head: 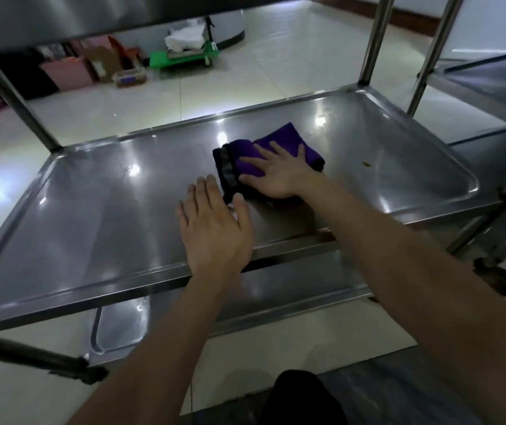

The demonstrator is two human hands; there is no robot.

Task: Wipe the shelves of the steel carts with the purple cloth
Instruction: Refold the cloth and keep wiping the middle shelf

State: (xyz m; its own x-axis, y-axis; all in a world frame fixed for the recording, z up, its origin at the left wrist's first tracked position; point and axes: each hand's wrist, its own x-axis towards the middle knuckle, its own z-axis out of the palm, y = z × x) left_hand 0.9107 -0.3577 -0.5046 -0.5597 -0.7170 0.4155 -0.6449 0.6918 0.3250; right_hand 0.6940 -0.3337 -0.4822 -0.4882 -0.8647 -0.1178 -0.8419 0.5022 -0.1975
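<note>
The right hand (279, 173) presses flat, fingers spread, on the purple cloth (288, 142), which lies mid-shelf (92, 210). The left hand (214, 228) rests open on the shelf just beside the cloth, gripping nothing. The folded cloth may bunch and skip the speck (367, 163) beyond it. A second cart (484, 84) crowds that side.

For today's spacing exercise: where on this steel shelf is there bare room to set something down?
The shelf is bare across its whole left half, from the left hand to the raised rim. A smaller patch lies right of the purple cloth, holding only a small speck. The middle is crowded by the cloth and right hand.
</note>
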